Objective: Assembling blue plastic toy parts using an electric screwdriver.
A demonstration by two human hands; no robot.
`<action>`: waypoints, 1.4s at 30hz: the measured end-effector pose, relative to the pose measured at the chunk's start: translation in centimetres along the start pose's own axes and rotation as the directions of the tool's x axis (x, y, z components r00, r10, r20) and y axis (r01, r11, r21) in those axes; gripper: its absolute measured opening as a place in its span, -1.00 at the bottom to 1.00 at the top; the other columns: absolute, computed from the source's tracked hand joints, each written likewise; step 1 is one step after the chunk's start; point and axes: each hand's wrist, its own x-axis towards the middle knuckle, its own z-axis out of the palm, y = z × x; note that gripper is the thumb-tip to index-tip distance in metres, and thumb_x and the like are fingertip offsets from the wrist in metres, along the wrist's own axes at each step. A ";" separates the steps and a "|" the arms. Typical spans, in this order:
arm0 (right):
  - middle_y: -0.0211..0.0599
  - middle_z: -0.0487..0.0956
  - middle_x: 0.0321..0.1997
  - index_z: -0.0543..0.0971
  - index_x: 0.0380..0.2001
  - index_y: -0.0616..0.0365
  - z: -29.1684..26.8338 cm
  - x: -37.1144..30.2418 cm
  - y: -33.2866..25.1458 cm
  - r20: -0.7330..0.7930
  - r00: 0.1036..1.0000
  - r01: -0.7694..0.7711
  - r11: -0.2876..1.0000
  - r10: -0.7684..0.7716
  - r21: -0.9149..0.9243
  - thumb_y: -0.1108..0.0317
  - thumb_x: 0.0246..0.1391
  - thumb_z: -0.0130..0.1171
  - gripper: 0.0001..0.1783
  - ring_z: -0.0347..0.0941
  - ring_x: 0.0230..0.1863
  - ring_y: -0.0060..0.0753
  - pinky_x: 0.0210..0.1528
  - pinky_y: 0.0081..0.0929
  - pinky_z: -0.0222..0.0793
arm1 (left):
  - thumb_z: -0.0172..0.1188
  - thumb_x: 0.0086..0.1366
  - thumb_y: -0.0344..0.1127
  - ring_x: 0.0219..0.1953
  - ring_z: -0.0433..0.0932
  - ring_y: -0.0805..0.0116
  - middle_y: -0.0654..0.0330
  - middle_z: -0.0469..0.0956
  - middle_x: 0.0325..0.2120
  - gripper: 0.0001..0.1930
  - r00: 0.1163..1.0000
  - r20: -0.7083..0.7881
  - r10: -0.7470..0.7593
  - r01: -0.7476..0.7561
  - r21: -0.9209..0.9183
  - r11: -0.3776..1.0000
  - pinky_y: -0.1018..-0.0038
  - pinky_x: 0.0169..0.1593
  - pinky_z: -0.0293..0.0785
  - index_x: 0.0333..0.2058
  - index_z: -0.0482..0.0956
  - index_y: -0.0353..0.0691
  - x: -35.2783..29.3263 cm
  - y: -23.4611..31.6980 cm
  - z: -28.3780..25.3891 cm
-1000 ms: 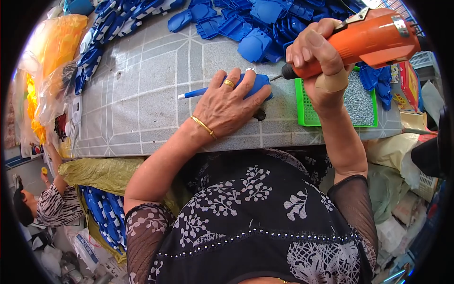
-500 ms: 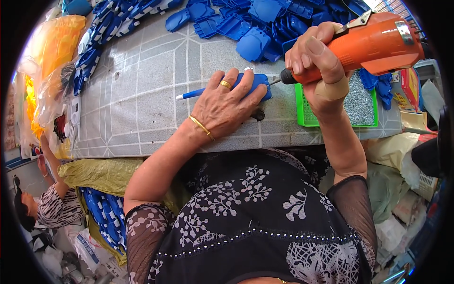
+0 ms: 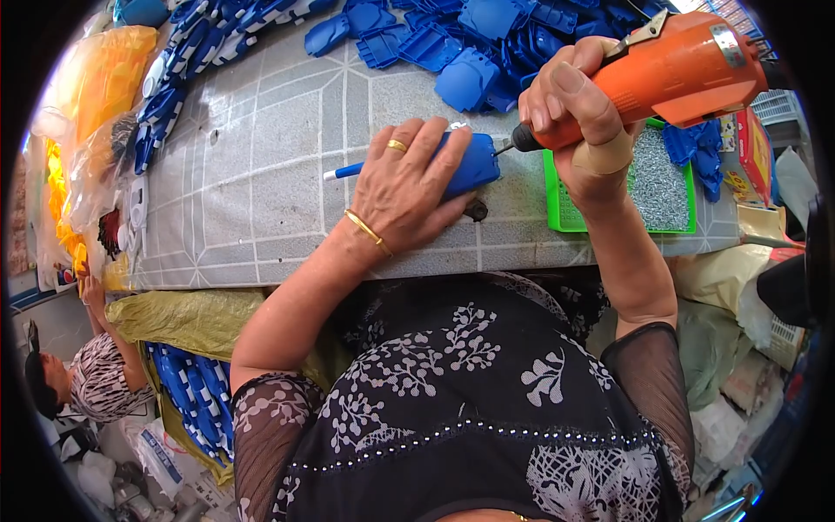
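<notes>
My left hand [image 3: 407, 187] presses a blue plastic part with a slim handle [image 3: 477, 163] against the table, fingers lying over it and a gold ring and bangle showing. The handle's pale tip sticks out to the left of the hand. In my right hand [image 3: 593, 122] is an orange electric screwdriver [image 3: 683, 74], gripped with the fingers wrapped round its body. Its thin bit meets the right end of the blue part; the screw, if any, is too small to make out. A small dark object [image 3: 476, 210] lies beside my left hand.
A green tray [image 3: 553, 193] of small metal screws stands at the right. Loose blue plastic shells [image 3: 470, 80] are heaped at the back. Blue-and-white pieces [image 3: 187, 65] pile up far left, near orange plastic bags [image 3: 113, 74]. A co-worker [image 3: 104, 374] is at the left edge.
My left fingers have drawn back leftward, baring more of the blue part. The screwdriver has shifted slightly left and up with my right hand. The co-worker's arm has moved.
</notes>
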 end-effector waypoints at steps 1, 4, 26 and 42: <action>-0.43 0.34 -0.56 0.29 -0.44 0.04 0.0 0.0 0.0 -0.016 1.000 -0.001 1.000 0.001 0.005 0.40 0.19 0.17 -0.76 0.34 -0.56 -0.54 -0.36 -0.43 0.39 | 0.41 0.12 -0.04 0.02 0.47 -0.02 -0.01 0.45 0.00 -0.31 1.000 0.000 -0.001 0.001 0.001 1.000 0.09 0.09 0.37 0.16 0.43 -0.24 0.0 0.0 0.0; -0.43 0.34 -0.56 0.29 -0.45 0.04 0.1 0.1 0.0 0.000 1.000 0.007 1.000 -0.007 -0.011 0.41 0.19 0.16 -0.76 0.33 -0.57 -0.55 -0.37 -0.43 0.38 | 0.43 0.09 -0.08 0.08 0.50 -0.04 -0.01 0.48 0.06 -0.28 0.994 0.095 -0.050 0.050 0.007 0.999 0.09 0.14 0.39 0.20 0.44 -0.24 -0.1 0.1 -0.1; -0.42 0.34 -0.59 0.27 -0.42 0.05 0.2 0.1 0.3 0.189 0.978 -0.086 0.996 0.087 -0.014 0.43 0.15 0.21 -0.73 0.31 -0.63 -0.56 -0.48 -0.48 0.37 | 0.38 0.14 0.08 -0.06 0.50 -0.02 -0.01 0.49 -0.10 -0.27 0.991 0.083 -0.104 0.103 0.013 0.995 0.14 0.00 0.42 0.13 0.46 -0.36 0.3 0.3 -0.1; -0.53 0.29 -0.52 0.35 -0.33 0.05 -2.7 2.0 -0.9 -0.210 0.967 0.175 0.977 -0.146 0.125 0.47 0.13 0.26 -0.76 0.23 -0.54 -0.65 -0.41 -0.57 0.26 | 0.42 0.10 0.09 -0.03 0.50 0.02 0.02 0.49 -0.13 -0.39 0.980 -0.059 -0.189 0.197 0.349 0.916 0.16 -0.06 0.43 -0.07 0.46 -0.27 -1.6 -2.5 -6.2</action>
